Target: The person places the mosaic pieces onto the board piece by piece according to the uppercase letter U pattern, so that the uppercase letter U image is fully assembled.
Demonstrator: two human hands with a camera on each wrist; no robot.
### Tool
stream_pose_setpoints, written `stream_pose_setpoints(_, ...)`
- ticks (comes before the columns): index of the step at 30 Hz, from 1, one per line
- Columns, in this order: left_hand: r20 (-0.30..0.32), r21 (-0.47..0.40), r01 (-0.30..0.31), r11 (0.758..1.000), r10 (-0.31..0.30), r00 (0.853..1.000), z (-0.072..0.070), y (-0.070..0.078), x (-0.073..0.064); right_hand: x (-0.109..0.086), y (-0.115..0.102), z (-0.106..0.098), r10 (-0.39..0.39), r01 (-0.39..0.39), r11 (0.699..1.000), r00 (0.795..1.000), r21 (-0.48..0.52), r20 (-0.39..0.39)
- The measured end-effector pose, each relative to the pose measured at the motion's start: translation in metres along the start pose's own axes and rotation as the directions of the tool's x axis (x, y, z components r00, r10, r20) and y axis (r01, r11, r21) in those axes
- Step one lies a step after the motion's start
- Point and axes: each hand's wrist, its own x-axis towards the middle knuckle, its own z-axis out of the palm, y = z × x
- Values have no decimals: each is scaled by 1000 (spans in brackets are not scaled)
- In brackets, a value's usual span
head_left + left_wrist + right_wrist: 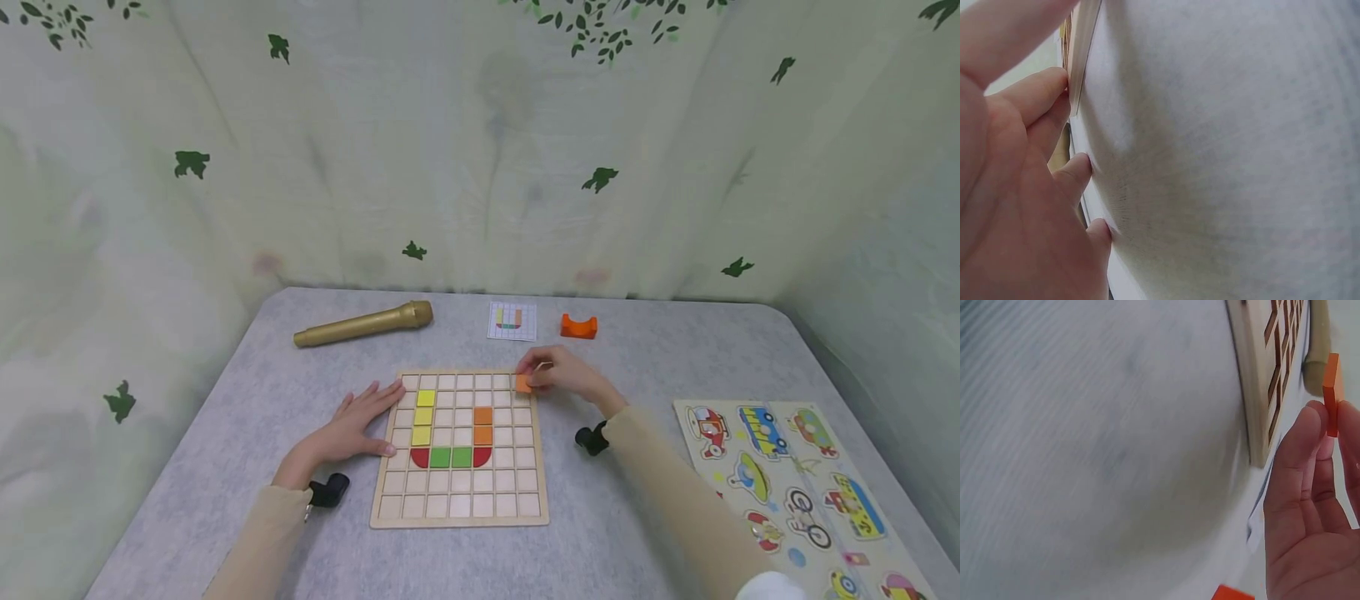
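Observation:
A wooden grid board [459,523] lies on the table with coloured tiles in a U shape. Its left column is yellow tiles [423,417], its right column two orange tiles [483,425]. Green tiles [450,457] and rounded red pieces [482,457] form the bottom. My right hand [561,372] pinches a square orange tile [1333,394] between thumb and fingers, over the board's upper right corner. With fingers spread, my left hand [352,427] rests at the board's left edge, thumb and fingertips touching the frame [1080,56].
Behind the board lie a gold microphone [363,323], a small pattern card [512,322] showing a similar U, and an orange curved block [578,327]. A picture puzzle board [780,467] with vehicle shapes lies at the right. A patterned curtain [480,150] hangs behind the table.

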Motion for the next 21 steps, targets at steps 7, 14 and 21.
stream_pose_setpoints(7,-6,6,-18,1000,18,1000,1,-1,0,17,-8,21,-38,38,999,999,-14,34)
stream_pose_setpoints(14,-13,3,-30,1000,30,999,1,0,-1,28,-17,39,-1,2,1000,999,-25,54)
stream_pose_setpoints(21,-15,4,-25,1000,25,1000,2,0,-1,35,-23,50,9,-5,997,998,-71,56)
